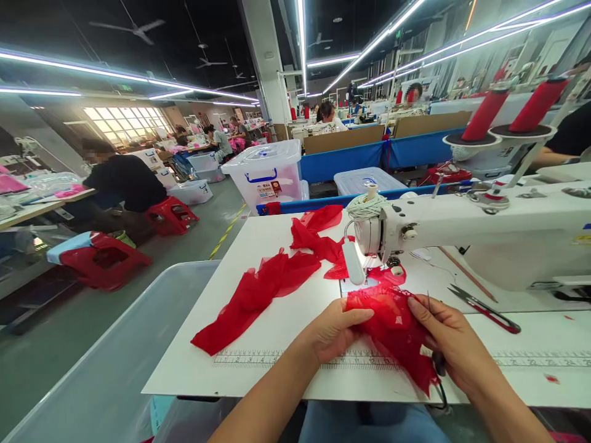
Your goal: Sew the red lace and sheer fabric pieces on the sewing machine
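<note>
My left hand [333, 332] pinches the left edge of a piece of red lace fabric [392, 323] on the white sewing table [277, 320]. My right hand [450, 341] grips the fabric's right side and also holds a thin dark tool between its fingers. The lace lies just in front of the needle area of the white sewing machine [484, 227]. A long strip of sheer red fabric [268, 286] trails away from the machine to the left across the table.
Red-handled thread snips [484, 306] lie right of my hands. Two red thread cones [512, 111] stand behind the machine. A clear plastic bin [111, 363] sits left of the table. Other people work at tables, with red stools [104, 258] and white storage boxes [270, 172] along the aisle.
</note>
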The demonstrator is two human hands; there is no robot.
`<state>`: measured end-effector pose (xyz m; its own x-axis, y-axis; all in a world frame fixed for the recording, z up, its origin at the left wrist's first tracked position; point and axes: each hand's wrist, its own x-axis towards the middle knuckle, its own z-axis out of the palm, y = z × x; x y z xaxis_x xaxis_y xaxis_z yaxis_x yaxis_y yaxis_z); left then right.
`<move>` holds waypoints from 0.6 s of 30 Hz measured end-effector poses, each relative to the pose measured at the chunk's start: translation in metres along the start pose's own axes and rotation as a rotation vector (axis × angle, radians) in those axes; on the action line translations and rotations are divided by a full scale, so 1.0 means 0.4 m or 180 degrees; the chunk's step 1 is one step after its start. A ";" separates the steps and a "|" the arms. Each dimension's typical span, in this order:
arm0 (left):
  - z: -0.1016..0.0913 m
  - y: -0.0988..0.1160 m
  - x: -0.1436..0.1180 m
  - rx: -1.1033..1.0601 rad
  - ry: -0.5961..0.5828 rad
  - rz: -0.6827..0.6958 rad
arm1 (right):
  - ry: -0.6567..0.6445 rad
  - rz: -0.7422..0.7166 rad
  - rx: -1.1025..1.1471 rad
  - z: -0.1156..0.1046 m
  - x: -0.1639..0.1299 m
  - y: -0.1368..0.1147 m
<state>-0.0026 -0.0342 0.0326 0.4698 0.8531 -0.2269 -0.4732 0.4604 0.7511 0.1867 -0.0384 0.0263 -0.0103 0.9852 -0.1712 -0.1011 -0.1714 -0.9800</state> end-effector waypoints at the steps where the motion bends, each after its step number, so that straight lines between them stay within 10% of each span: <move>1: 0.000 -0.008 0.004 -0.0045 0.0012 -0.0040 | -0.0016 -0.0010 0.0029 0.002 0.000 0.003; 7: -0.012 -0.034 0.020 -0.0219 0.0407 0.0094 | 0.0209 -0.0465 -0.0528 -0.038 0.032 0.007; 14: -0.023 -0.039 0.033 -0.0282 0.0462 -0.0087 | 0.1543 -0.1922 -0.2546 -0.025 0.033 0.026; 18: -0.020 -0.051 0.030 -0.0317 0.0374 0.0111 | 0.0753 -0.1985 -0.2084 0.045 0.010 0.034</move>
<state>0.0067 -0.0313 0.0097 0.3641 0.8892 -0.2771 -0.5621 0.4470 0.6959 0.1673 -0.0366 0.0139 0.0672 0.8857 0.4593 0.5614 0.3470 -0.7513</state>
